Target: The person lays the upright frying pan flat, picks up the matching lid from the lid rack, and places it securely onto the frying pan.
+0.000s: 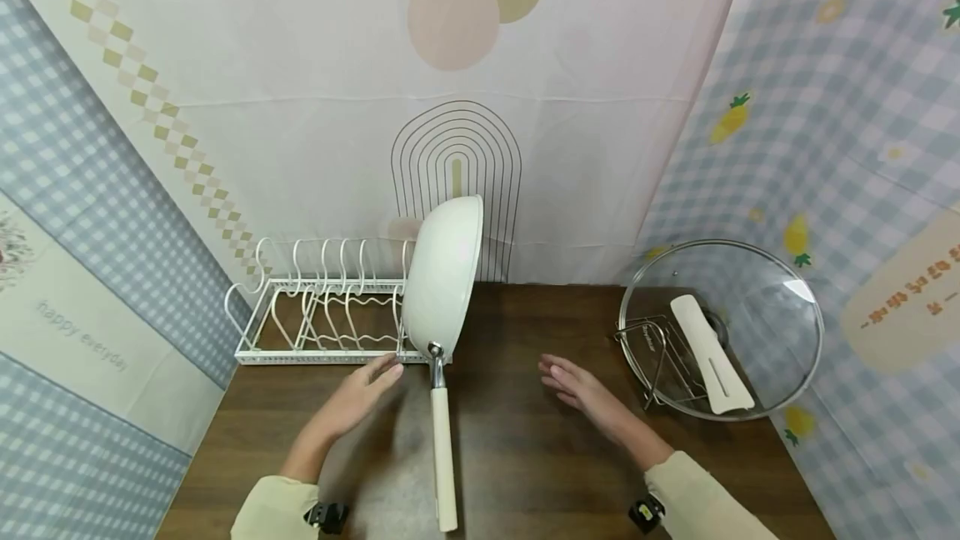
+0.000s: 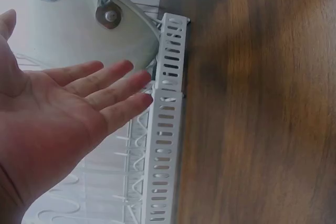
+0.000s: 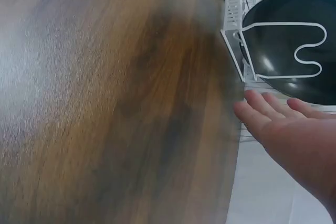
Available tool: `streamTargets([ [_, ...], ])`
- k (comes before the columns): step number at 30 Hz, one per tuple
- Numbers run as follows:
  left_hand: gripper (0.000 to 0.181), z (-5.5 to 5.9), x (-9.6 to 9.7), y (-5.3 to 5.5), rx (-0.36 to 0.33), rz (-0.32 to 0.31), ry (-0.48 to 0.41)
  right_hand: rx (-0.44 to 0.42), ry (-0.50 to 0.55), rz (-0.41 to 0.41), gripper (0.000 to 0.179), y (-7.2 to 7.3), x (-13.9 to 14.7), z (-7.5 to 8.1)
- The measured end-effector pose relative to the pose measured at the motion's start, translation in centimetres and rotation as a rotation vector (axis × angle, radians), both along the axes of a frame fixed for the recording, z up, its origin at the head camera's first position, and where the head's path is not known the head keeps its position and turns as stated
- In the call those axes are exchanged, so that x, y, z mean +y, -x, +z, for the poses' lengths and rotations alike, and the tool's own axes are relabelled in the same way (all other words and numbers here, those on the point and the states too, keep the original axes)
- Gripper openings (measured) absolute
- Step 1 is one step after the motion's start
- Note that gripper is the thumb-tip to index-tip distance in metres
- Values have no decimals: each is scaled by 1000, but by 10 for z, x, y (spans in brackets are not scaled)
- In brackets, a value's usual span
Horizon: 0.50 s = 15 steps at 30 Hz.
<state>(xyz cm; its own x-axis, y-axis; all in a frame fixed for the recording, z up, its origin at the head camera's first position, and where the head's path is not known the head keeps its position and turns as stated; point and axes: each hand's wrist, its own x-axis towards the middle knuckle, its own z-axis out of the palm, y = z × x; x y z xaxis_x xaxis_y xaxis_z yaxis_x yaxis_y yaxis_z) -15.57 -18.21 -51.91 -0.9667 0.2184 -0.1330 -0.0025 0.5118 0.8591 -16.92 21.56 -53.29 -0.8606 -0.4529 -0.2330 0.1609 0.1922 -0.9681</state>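
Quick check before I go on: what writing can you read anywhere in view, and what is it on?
"happy everyday" on the left backdrop panel.
Orange lettering on the right backdrop's beige patch: too blurred to read.
Small mark on the wire lid stand: too small to read.
Nothing readable on the pan, the dish rack or the glass lid.

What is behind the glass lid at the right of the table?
Through the glass lid a chrome wire stand shows, propping it up. A white spatula lies across the lid. The stand's far side and feet are hard to make out.
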Motion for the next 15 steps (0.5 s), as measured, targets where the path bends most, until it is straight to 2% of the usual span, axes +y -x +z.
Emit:
streamTargets([
  [4,68,-2,1,2,-57,-22,-109,-102,132,90,65,0,-1,1],
  [11,70,-12,1,3,-182,-76,-249,-264,222,181,70,-3,-6,-2],
  [15,71,-14,1,3,-241,-134,-353,-304,277,215,70,-6,-10,-7],
])
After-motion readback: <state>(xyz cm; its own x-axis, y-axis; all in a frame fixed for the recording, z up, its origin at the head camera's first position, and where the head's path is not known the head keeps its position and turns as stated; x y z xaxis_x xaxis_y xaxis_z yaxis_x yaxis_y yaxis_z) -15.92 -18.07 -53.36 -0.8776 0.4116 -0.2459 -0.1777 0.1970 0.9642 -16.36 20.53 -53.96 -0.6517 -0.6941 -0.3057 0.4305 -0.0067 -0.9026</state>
